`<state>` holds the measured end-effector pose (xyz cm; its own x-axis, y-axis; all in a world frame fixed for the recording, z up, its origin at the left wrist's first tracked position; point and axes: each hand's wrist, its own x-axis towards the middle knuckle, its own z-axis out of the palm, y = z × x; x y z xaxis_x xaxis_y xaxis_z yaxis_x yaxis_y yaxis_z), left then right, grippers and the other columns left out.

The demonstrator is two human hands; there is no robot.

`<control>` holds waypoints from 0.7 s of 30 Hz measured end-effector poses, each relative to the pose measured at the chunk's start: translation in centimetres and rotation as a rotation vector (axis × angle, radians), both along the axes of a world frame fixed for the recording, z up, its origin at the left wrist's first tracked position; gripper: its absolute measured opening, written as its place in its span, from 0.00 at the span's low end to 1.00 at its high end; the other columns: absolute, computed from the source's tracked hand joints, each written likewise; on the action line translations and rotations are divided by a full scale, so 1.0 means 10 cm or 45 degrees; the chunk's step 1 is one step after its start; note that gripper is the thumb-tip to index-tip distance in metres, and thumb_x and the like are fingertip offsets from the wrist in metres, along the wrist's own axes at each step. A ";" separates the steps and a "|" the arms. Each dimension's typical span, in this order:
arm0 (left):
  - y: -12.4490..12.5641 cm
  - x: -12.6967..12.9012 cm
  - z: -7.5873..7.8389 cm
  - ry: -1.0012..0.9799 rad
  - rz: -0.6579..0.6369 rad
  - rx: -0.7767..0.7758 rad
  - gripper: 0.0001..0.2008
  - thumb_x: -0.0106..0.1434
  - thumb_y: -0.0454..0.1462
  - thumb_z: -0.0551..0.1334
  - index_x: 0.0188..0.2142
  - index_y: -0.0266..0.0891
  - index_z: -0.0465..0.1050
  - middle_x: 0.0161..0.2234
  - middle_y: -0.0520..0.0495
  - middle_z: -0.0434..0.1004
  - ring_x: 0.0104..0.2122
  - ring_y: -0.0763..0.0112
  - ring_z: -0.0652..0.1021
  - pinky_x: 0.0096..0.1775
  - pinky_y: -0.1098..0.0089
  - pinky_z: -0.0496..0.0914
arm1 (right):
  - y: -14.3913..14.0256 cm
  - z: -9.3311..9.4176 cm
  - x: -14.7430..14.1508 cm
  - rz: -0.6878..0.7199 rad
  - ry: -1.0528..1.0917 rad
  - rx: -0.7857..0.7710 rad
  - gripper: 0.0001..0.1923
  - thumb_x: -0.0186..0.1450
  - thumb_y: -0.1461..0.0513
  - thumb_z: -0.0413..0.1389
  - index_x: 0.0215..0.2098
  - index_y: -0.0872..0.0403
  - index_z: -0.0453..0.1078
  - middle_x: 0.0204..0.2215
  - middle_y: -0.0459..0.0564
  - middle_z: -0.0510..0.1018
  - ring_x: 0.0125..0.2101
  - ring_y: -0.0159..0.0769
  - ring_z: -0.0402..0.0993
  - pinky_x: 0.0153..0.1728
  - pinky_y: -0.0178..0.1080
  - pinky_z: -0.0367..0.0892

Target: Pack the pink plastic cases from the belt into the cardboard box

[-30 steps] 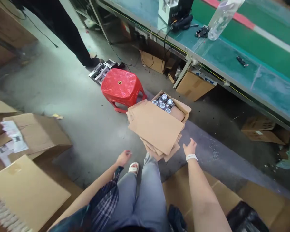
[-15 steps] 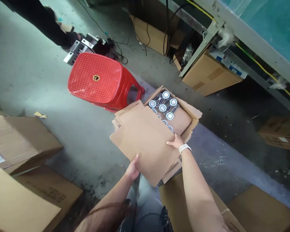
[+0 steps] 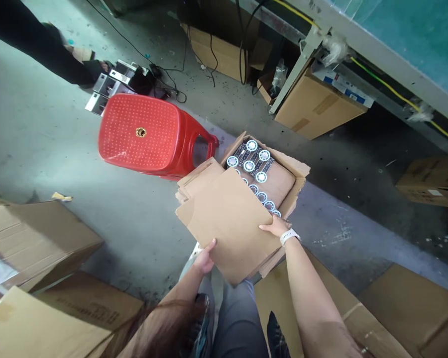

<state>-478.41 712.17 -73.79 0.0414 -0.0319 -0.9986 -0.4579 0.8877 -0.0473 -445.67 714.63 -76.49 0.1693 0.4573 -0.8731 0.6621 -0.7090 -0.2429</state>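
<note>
Gripping a flat cardboard sheet (image 3: 227,223), both hands work at its edges; take the sheet as the dial's centre, twelve at the top of the view. The left hand (image 3: 204,259) is between seven and eight o'clock, its grip narrowed, thumb lying on top of the edge. At three o'clock the right hand (image 3: 279,226), wearing a white wristband (image 3: 289,236), has a similar grip, thumb across the top; the fingers of both are largely hidden. More cardboard pieces (image 3: 200,180) peek out beneath the sheet toward eleven. Between one and two o'clock is an open box (image 3: 297,174), partly covered by the sheet, with round white-rimmed parts (image 3: 249,166) showing inside. A red stool (image 3: 142,134) stands near ten o'clock on the floor (image 3: 142,209), metal pieces (image 3: 100,89) just beyond it. The green-topped desk (image 3: 406,40) lies well apart, around half past one.
</note>
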 end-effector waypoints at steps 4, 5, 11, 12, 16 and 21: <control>0.06 -0.18 -0.07 -0.064 -0.067 0.021 0.13 0.73 0.36 0.59 0.50 0.29 0.77 0.44 0.37 0.86 0.49 0.51 0.84 0.56 0.57 0.75 | 0.04 0.00 -0.18 0.097 -0.213 0.041 0.46 0.59 0.46 0.68 0.68 0.58 0.64 0.65 0.65 0.69 0.67 0.58 0.61 0.67 0.52 0.57; 0.09 -0.24 -0.10 -0.062 -0.082 0.035 0.12 0.74 0.36 0.59 0.50 0.31 0.77 0.44 0.38 0.86 0.49 0.53 0.83 0.56 0.58 0.75 | 0.06 -0.01 -0.24 0.087 -0.241 0.054 0.44 0.61 0.44 0.65 0.68 0.58 0.64 0.65 0.65 0.68 0.68 0.57 0.60 0.67 0.53 0.56; 0.39 -0.83 -0.16 -0.040 -0.235 0.037 0.15 0.73 0.38 0.60 0.52 0.30 0.77 0.47 0.36 0.85 0.53 0.52 0.82 0.61 0.56 0.72 | -0.10 0.03 -0.83 -0.041 -0.242 0.054 0.47 0.62 0.45 0.65 0.71 0.58 0.59 0.69 0.65 0.60 0.68 0.56 0.58 0.68 0.49 0.56; 0.44 -0.92 -0.16 -0.034 -0.263 0.029 0.16 0.74 0.38 0.59 0.54 0.29 0.77 0.48 0.36 0.85 0.54 0.52 0.82 0.62 0.56 0.71 | -0.16 0.05 -0.94 -0.064 -0.259 0.046 0.48 0.62 0.45 0.65 0.72 0.58 0.57 0.69 0.66 0.60 0.68 0.57 0.58 0.67 0.50 0.56; 0.53 -1.08 -0.14 -0.056 -0.338 0.000 0.18 0.75 0.40 0.58 0.55 0.28 0.76 0.49 0.34 0.84 0.58 0.50 0.79 0.65 0.53 0.69 | -0.28 0.06 -1.16 -0.152 -0.303 0.016 0.51 0.59 0.46 0.67 0.71 0.61 0.58 0.68 0.69 0.61 0.67 0.60 0.59 0.66 0.53 0.58; 0.35 -0.90 -0.16 -0.162 -0.331 0.013 0.15 0.73 0.38 0.60 0.53 0.32 0.77 0.53 0.38 0.83 0.59 0.53 0.78 0.64 0.57 0.69 | -0.04 -0.14 -0.84 -0.296 -0.344 0.209 0.48 0.65 0.43 0.59 0.73 0.62 0.54 0.73 0.66 0.55 0.72 0.55 0.51 0.70 0.51 0.52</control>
<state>-487.40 715.71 -75.43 0.1585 -0.0479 -0.9862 -0.2059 0.9753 -0.0805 -454.07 714.26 -77.92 0.4983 0.5098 -0.7013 0.5443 -0.8136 -0.2047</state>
